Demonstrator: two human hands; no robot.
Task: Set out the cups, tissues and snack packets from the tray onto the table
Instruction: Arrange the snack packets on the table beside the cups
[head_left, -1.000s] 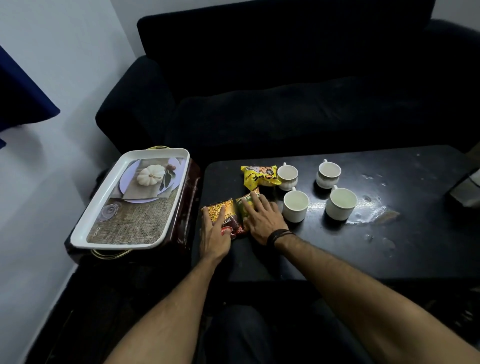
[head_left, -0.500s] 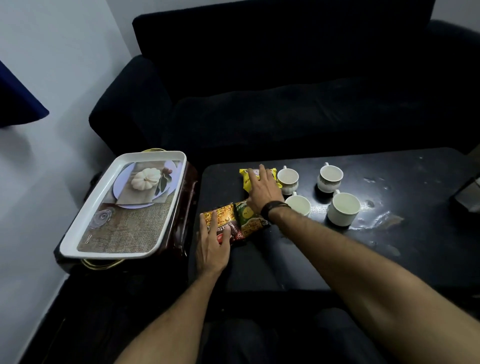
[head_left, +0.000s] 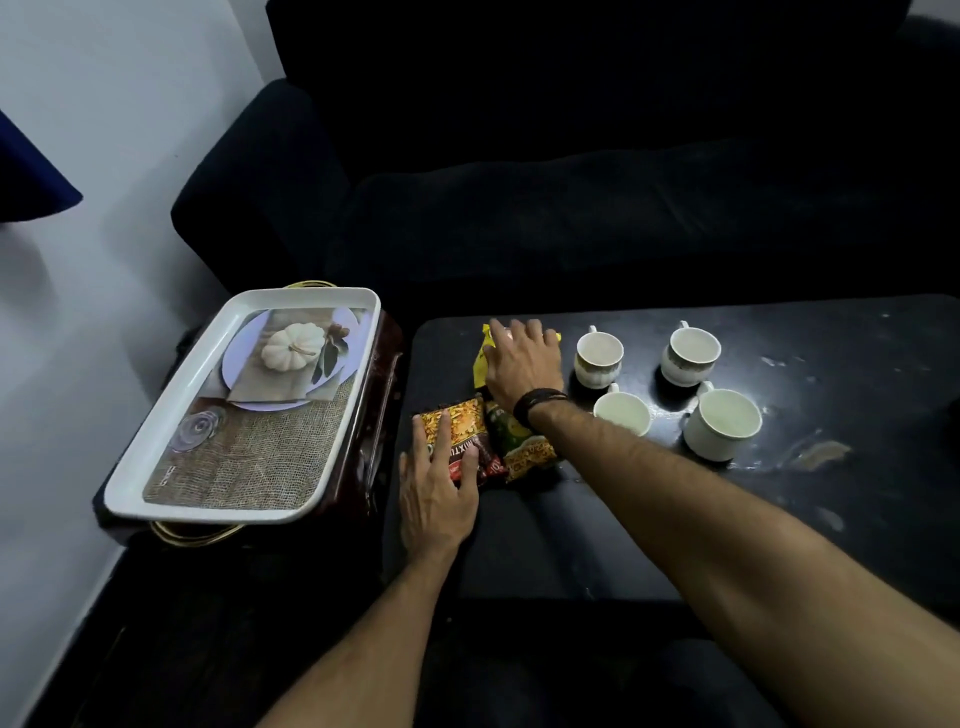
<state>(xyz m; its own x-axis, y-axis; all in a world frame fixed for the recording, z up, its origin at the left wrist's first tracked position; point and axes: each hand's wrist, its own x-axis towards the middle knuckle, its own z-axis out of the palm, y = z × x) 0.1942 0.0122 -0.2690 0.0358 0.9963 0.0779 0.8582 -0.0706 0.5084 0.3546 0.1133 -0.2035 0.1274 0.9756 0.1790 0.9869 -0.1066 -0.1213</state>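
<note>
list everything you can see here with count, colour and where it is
cups: 4, white, on the table right of the packets
snack packets: 3, one yellow, one orange-red, one green-yellow, near the table's left end
tray: 1, white rim, printed base, left of the table, nothing on it
table: 1, black
sofa: 1, black, behind the table
wristband: 1, black, right wrist
left hand: flat on the orange-red packet
right hand: over the yellow packet
</note>
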